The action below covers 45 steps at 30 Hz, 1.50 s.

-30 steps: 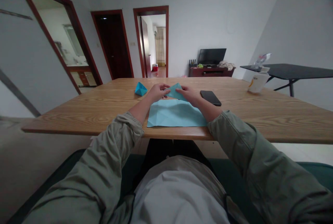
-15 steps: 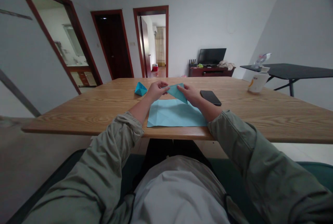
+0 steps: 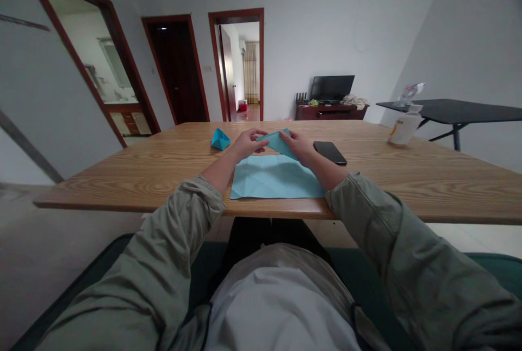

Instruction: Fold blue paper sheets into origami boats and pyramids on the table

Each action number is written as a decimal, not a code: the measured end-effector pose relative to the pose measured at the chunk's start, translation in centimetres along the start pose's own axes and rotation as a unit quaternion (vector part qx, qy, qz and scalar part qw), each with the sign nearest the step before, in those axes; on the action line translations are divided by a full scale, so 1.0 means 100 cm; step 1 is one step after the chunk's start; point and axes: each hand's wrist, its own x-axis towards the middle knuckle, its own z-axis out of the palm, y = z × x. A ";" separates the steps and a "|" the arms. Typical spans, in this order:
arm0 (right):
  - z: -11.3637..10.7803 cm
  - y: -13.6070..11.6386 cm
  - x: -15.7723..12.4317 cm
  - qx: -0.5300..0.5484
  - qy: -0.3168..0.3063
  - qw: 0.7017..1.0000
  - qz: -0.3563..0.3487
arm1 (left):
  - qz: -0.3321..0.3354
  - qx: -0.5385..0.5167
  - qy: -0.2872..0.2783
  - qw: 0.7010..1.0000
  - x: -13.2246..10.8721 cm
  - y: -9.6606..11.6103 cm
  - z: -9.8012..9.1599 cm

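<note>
My left hand (image 3: 247, 144) and my right hand (image 3: 299, 147) hold a folded strip of light blue paper (image 3: 277, 143) between them, above the far edge of a flat sheet. That creased light blue paper sheet (image 3: 273, 178) lies on the wooden table (image 3: 122, 188) under my wrists. Left of my left hand sits a small folded blue paper model (image 3: 221, 139), not touched. A black smartphone (image 3: 330, 153) lies face up just beyond my right hand.
A white bottle (image 3: 403, 130) stands near the table's far right corner. Beyond it is a dark table (image 3: 457, 111). My sleeved arms cross the near table edge (image 3: 122, 205), and a low cabinet with a television (image 3: 332, 98) stands at the far wall.
The folded paper has tilted flatter between my hands, its left end now reaching my left fingers. My hands have shifted only slightly.
</note>
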 end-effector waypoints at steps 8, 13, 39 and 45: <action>-0.003 0.009 0.010 -0.030 0.022 0.999 -0.026 | -0.010 0.021 -0.030 0.999 -0.005 0.003 0.001; -0.001 0.006 0.005 -0.108 0.046 0.993 -0.020 | -0.006 0.038 0.001 0.999 -0.001 0.002 0.001; 0.015 -0.012 -0.009 -0.244 -0.030 0.950 -0.190 | 0.013 -0.041 0.021 0.999 0.006 0.008 0.034; 0.015 -0.013 -0.008 -0.248 -0.024 0.956 -0.157 | 0.049 0.008 0.020 0.999 0.008 0.001 0.032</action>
